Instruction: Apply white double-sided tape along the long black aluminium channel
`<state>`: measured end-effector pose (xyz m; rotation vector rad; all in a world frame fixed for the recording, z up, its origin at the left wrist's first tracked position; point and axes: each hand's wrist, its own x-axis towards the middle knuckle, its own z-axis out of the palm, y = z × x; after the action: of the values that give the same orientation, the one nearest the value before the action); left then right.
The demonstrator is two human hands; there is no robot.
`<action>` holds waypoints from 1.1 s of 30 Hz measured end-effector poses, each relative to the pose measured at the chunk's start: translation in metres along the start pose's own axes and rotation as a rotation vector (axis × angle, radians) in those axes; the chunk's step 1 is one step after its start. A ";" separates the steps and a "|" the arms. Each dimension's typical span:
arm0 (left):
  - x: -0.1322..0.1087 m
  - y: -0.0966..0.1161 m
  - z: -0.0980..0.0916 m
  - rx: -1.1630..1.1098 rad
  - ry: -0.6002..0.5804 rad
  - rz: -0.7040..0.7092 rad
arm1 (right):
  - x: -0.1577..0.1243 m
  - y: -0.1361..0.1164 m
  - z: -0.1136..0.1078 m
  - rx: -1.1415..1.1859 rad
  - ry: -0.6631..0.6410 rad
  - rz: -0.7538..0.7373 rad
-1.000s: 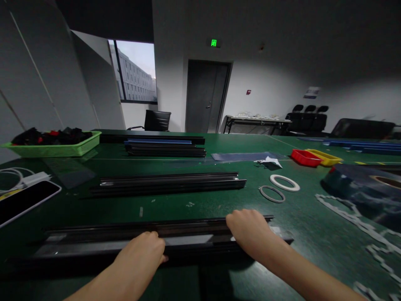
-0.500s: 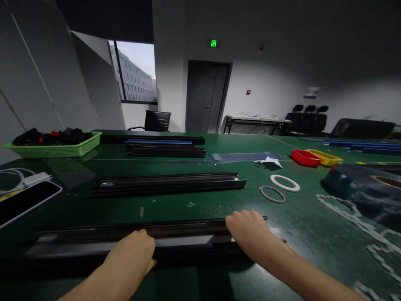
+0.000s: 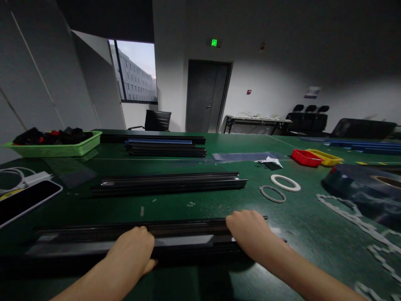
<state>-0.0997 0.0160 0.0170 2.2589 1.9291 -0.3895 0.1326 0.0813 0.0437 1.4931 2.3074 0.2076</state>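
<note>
A long black channel profile (image 3: 188,228) lies crosswise on the table right in front of me, with a pale grey strip (image 3: 184,241) along its inside. My left hand (image 3: 134,251) is curled over its middle, thumb towards the near edge. Close to the profile's right end, my right hand (image 3: 247,230) is closed on it with the knuckles up. The fingertips of both hands are hidden. Farther off, a second pair of black profiles (image 3: 172,184) lies roughly parallel to the first.
The green table (image 3: 300,225) carries a white tape roll (image 3: 275,179), a thin grey ring (image 3: 261,195), a big dark film roll (image 3: 347,184), red (image 3: 305,159) and yellow (image 3: 328,159) trays. At left are a phone (image 3: 28,202) and a green basket (image 3: 84,146). Stacked profiles (image 3: 166,149) lie behind.
My left hand has shifted very slightly, its thumb showing a little more at the near edge. My right hand and the profile stay almost where they were.
</note>
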 end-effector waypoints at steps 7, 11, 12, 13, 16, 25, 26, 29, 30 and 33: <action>0.008 0.003 0.009 0.029 0.062 0.096 | 0.000 0.000 -0.001 -0.002 0.006 -0.006; 0.009 0.009 0.010 0.006 0.082 0.129 | 0.000 -0.001 -0.001 -0.006 0.012 -0.010; 0.008 0.011 0.008 0.005 0.077 0.132 | 0.000 0.000 0.000 -0.006 0.015 -0.008; 0.008 0.013 0.006 0.002 0.073 0.137 | 0.000 0.000 0.000 -0.005 0.016 -0.005; 0.006 0.014 0.003 -0.046 0.094 0.205 | 0.000 0.000 0.001 -0.006 0.024 -0.003; 0.007 0.008 0.009 -0.219 0.177 0.380 | -0.001 -0.001 -0.001 0.001 0.015 -0.003; 0.007 0.008 0.008 -0.216 0.170 0.370 | -0.001 -0.001 -0.001 0.001 0.014 -0.005; 0.009 0.011 0.007 -0.220 0.129 0.321 | 0.000 -0.001 0.000 -0.004 0.015 -0.008; 0.009 0.011 0.008 -0.229 0.117 0.308 | 0.000 -0.001 0.000 -0.005 0.017 -0.005; 0.010 0.011 0.012 -0.253 0.108 0.284 | -0.001 -0.001 0.000 -0.007 0.018 -0.002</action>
<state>-0.0887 0.0206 0.0017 2.3728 1.5625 0.0128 0.1319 0.0800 0.0439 1.4918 2.3195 0.2285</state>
